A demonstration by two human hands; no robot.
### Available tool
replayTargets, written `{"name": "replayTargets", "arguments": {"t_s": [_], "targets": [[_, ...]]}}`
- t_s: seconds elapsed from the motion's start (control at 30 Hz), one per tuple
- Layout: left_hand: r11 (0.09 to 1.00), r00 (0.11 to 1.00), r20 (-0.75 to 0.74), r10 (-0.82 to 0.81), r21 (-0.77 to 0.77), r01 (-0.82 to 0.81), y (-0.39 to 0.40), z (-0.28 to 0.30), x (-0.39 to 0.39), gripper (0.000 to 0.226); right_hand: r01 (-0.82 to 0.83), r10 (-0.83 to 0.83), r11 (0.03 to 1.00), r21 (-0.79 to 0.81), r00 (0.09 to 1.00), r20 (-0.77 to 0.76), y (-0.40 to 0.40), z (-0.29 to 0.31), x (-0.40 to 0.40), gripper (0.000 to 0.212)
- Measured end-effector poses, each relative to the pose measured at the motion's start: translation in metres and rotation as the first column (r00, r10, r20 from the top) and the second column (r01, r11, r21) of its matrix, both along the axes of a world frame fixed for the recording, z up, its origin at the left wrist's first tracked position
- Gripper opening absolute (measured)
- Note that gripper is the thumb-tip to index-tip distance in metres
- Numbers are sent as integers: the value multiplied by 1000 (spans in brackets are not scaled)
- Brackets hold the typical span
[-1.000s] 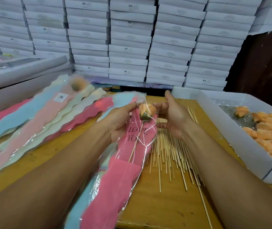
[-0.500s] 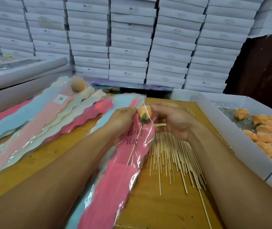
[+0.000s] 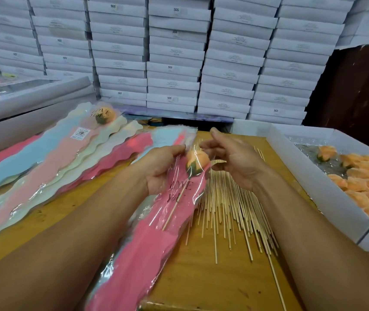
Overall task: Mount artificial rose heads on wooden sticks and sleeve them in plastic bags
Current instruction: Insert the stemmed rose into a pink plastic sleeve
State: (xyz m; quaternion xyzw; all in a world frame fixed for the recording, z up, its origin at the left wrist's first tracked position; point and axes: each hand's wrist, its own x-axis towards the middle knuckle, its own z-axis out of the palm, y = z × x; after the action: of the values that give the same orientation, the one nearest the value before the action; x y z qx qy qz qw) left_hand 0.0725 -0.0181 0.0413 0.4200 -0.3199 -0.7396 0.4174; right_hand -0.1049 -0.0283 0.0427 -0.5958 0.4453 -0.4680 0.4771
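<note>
An orange rose head [image 3: 196,161] with a green base sits on a thin wooden stick [image 3: 176,204] inside a clear plastic bag [image 3: 156,234] with a pink backing printed "LOVE YOU". The bag lies lengthwise from near left to the far middle of the wooden table [image 3: 203,281], on top of other pink and blue bags. The rose is at the far, open end of the bag, directly between the two hands.

The left hand [image 3: 162,167] grips the bag's left edge just beside the rose, fingers curled round the plastic. The right hand [image 3: 233,158] is on the rose's right, fingers bent toward it and pinching the clear film at the bag's mouth; whether the fingertips touch the rose itself cannot be told.

Under and right of the bag lies a spread of loose wooden sticks [image 3: 230,205]. At far right, a white box [image 3: 313,187] holds many orange rose heads [image 3: 363,185]. At left, a fan of sleeved bags [image 3: 44,167] in pink, blue and cream lies on the table, one with a finished rose [image 3: 105,116] at its far end. Stacks of white boxes [image 3: 174,55] fill the far wall.
</note>
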Motion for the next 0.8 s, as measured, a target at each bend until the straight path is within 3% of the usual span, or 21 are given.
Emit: {"name": "replayTargets", "arguments": {"t_s": [0.13, 0.27, 0.4, 0.57, 0.7, 0.8], "targets": [[999, 998, 48, -35, -36, 37, 0, -1, 0, 43, -26, 25, 1000, -17, 998, -57, 3, -1, 1, 36], [996, 995, 88, -47, -70, 53, -1, -4, 1, 23, -66, 70, 997, 34, 990, -124, 5, -3, 0, 10], [976, 978, 62, -200, -71, 204, -2, -3, 8, 44, 7, -7, 1000, 13, 1000, -24, 3, 0, 0, 10], [932, 932, 56, -357, -40, 360, 0, -3, 17, 48, 113, -112, 992, -48, 994, 15, 0, 0, -3, 15], [940, 942, 58, -331, -63, 335, -1, -6, 15, 57, 137, -133, 988, -77, 990, 55, -1, -1, -6, 23], [935, 938, 19, -347, -67, 348, -1, -6, 10, 39, 112, -107, 990, -79, 992, 67, -4, -3, -7, 23]]}}
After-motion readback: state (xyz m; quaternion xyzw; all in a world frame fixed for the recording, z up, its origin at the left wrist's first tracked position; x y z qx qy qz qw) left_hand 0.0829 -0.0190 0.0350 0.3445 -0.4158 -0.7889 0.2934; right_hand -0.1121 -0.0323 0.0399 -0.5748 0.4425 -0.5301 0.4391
